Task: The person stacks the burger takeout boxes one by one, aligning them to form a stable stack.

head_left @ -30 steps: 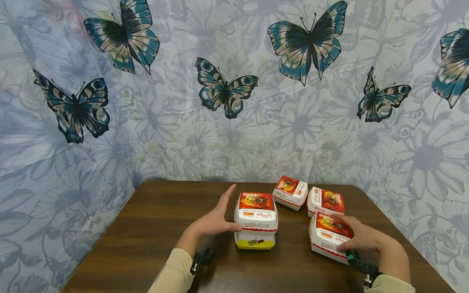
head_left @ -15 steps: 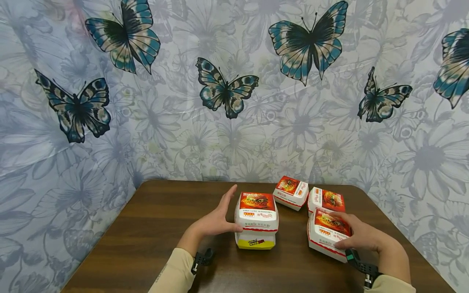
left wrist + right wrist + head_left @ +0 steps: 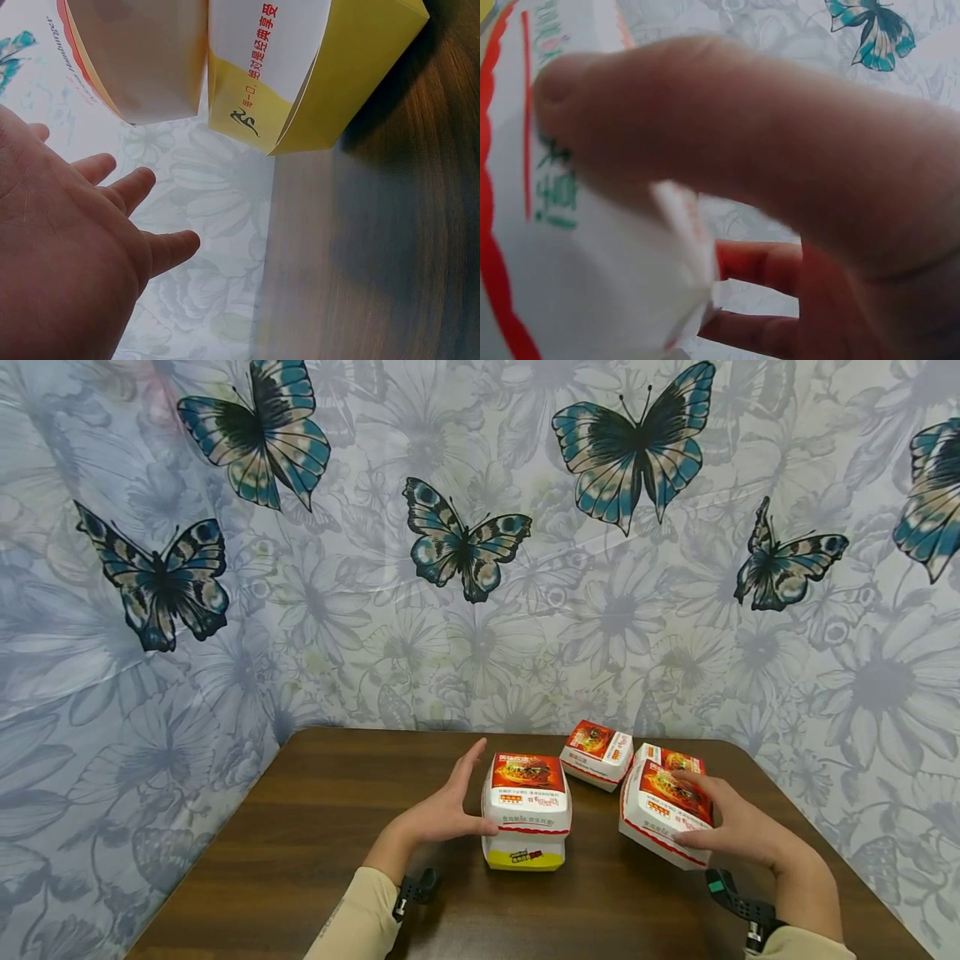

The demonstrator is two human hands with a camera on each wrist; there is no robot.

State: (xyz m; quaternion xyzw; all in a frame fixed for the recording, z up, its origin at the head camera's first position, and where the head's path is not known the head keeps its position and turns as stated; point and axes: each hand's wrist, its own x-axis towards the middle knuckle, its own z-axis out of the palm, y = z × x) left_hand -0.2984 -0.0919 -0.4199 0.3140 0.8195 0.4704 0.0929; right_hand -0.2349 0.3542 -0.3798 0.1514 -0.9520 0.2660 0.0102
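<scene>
In the head view, a white burger box (image 3: 525,810) with a red picture lid and a yellow-bottomed base stands mid-table. To its left is my left hand (image 3: 435,814), fingers extended and spread. Its thumb tip overlaps the box's edge; I cannot tell whether it touches. The left wrist view shows the fingers apart from the yellow-edged base (image 3: 255,82). At the right, my right hand (image 3: 742,827) grips another burger box (image 3: 660,814) by its sides, tilted above the table. The right wrist view shows the thumb pressed on this box's white side (image 3: 592,262).
Behind the gripped box, a burger box (image 3: 678,760) is partly covered by it. Another burger box (image 3: 597,753) lies to the left of that one, at the back. The brown wooden table (image 3: 337,793) ends at a butterfly-patterned cloth (image 3: 315,635).
My right hand has lifted its burger box and brought it left and away from me, so it covers more of the box behind. The left hand stays in place.
</scene>
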